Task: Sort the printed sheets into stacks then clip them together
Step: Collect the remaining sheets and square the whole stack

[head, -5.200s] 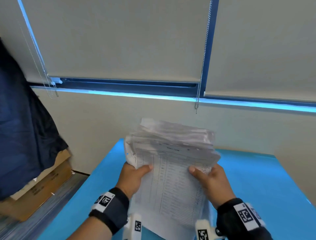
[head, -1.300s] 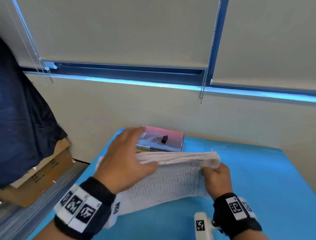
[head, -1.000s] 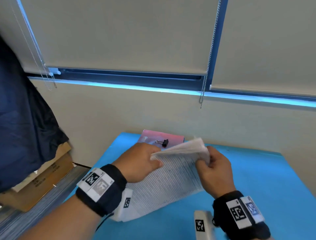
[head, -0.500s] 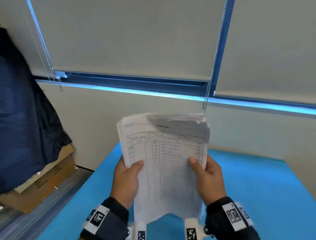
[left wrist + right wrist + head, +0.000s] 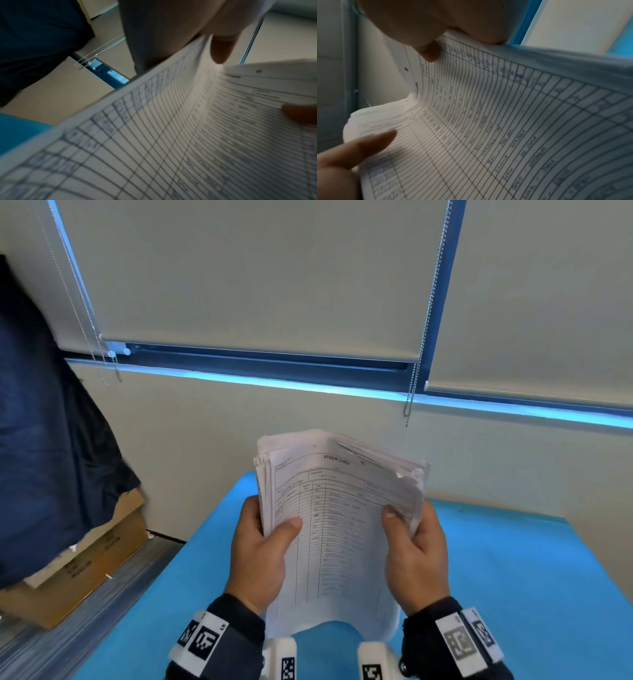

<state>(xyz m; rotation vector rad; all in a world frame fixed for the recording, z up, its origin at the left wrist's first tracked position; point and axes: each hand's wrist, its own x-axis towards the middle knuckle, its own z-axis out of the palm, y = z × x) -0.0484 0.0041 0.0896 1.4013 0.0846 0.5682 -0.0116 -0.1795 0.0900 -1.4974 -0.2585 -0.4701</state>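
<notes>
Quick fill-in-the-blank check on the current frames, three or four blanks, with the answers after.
1. The stack of sheets is held by ____ hands.
2. The heading on the top sheet reads STOCK ____.
3. The left hand and the right hand each press a ____ on the front of the top sheet.
4. The table under the stack is ____ in colour.

Missing words: both; CARD; thumb; blue

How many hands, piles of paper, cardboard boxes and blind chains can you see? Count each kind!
Hands: 2, the left hand and right hand
Paper piles: 1, the stack of printed sheets
Cardboard boxes: 1, the cardboard box
Blind chains: 2, left chain, right chain
Total: 6
</notes>
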